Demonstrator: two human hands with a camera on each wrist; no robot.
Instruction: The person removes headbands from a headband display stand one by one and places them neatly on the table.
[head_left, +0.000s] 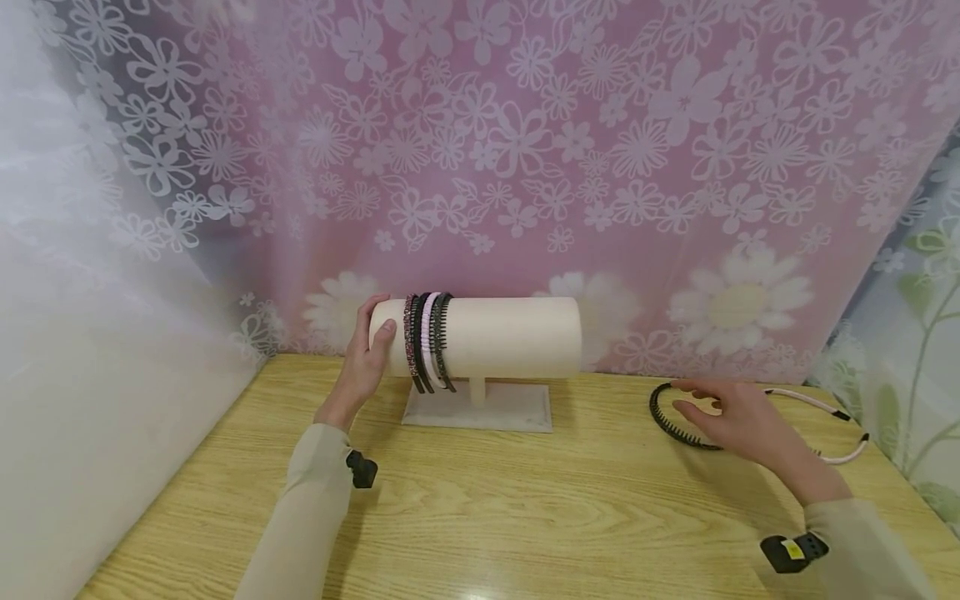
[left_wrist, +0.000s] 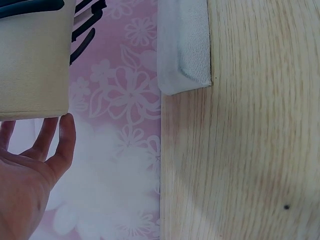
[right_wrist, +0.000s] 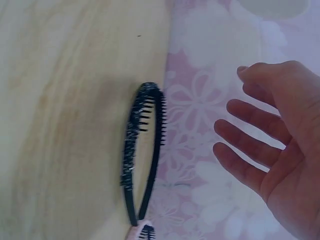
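A cream padded cylinder (head_left: 517,337) lies level on a T-shaped headband stand. Toward its left end sit several headbands, among them a sparkly one (head_left: 411,342), a lilac one (head_left: 427,333) and dark toothed ones (head_left: 441,333). My left hand (head_left: 366,360) holds the cylinder's left end, thumb in front; the left wrist view has fingertips (left_wrist: 66,125) at its edge. Over the table on the right, my right hand (head_left: 738,421) hovers with nothing in its relaxed, spread fingers. Beneath it lies a black glittery toothed headband (right_wrist: 131,145), partly covered by the hand in the head view.
A pale pink headband (head_left: 813,403) lies behind and right of my right hand. The stand's flat grey base (head_left: 517,408) rests on the wood-grain table (head_left: 480,500). Flowered pink cloth (head_left: 525,167) hangs behind the table, with further cloth at both sides.
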